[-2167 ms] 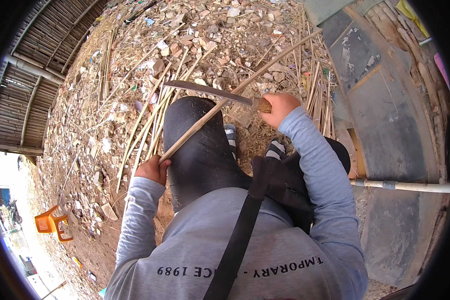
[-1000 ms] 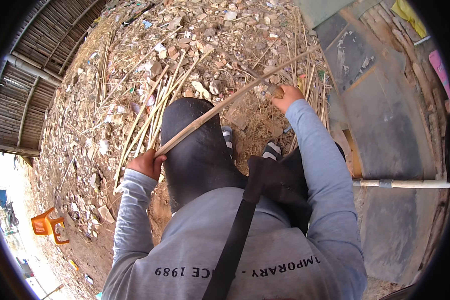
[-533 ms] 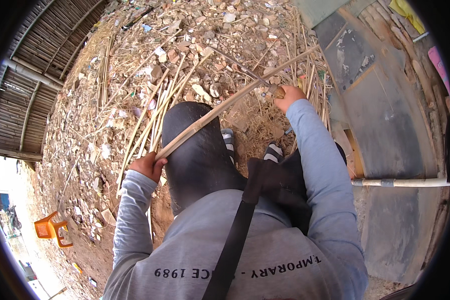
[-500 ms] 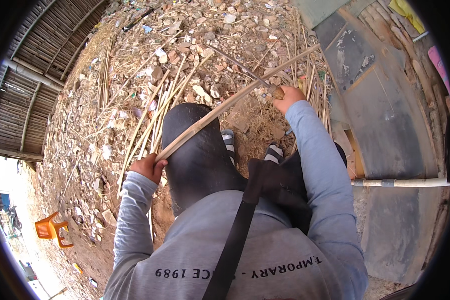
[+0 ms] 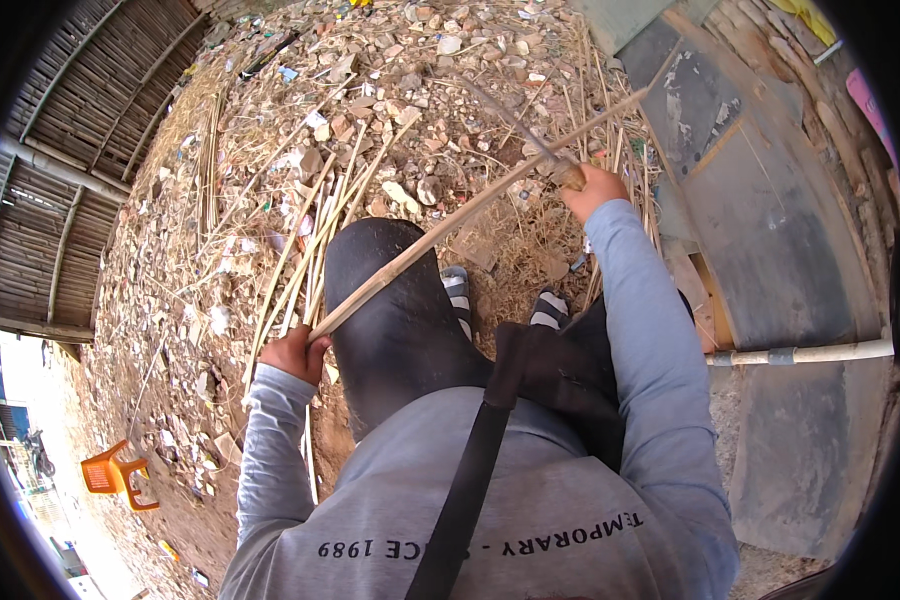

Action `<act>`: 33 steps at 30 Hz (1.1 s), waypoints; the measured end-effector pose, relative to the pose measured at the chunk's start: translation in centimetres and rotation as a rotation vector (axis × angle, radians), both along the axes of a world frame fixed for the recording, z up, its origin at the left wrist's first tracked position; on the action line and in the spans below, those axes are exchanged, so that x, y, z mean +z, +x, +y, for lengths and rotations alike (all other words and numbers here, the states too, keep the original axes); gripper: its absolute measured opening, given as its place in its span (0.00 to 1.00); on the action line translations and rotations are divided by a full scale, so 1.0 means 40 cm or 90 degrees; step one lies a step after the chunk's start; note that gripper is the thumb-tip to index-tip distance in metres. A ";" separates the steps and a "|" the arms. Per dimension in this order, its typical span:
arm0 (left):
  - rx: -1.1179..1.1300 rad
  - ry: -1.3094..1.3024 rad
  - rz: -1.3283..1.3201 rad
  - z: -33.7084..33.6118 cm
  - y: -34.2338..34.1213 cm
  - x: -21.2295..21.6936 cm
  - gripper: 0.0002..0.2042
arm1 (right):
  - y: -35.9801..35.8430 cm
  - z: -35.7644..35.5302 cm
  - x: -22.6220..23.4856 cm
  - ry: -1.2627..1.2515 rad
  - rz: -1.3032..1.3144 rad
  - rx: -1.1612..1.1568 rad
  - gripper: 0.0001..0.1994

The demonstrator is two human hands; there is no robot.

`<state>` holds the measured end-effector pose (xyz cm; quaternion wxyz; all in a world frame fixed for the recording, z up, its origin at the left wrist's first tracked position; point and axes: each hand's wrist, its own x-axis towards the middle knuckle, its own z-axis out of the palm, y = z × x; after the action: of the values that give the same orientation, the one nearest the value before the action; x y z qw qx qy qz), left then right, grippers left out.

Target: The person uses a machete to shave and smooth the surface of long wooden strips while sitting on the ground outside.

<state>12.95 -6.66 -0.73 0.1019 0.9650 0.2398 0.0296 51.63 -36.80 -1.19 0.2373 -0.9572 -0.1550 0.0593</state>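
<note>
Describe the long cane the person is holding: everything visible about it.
The cane is a long, thin, pale tan stalk, like bamboo or reed, slightly bowed. It runs diagonally from the left hand, which grips its lower end, across the dark trouser knee, up toward the grey slab at upper right. The right hand is at it farther up, holding a blurred blade against it. Similar canes lie on the rubble beneath.

Left hand [image 5: 295, 352] grips near end of long bamboo stick [image 5: 450, 225], which runs diagonally far-right over black trouser knee [image 5: 390, 300]. Right hand [image 5: 590, 188] holds blurred blade [image 5: 515, 120] against stick. Rubble ground [image 5: 270, 150] beyond; orange plastic chair [image 5: 115, 472] near-left.
</note>
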 end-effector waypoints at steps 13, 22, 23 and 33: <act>0.004 0.014 0.043 0.028 -0.059 0.070 0.16 | -0.040 0.045 -0.030 -0.082 0.044 0.202 0.13; 0.005 -0.045 0.048 0.041 -0.049 0.029 0.17 | -0.003 0.017 -0.114 -0.030 0.004 0.145 0.18; 0.019 -0.028 0.079 0.040 -0.052 0.035 0.17 | -0.003 0.024 -0.092 -0.060 0.024 0.133 0.17; 0.001 -0.039 0.028 0.068 -0.066 0.004 0.18 | 0.046 -0.035 -0.135 0.023 0.049 0.082 0.15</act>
<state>10.31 -3.95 -0.58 0.1262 0.9617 0.2432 0.0011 53.45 -38.20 -6.61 0.2561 -0.9377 -0.2080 0.1087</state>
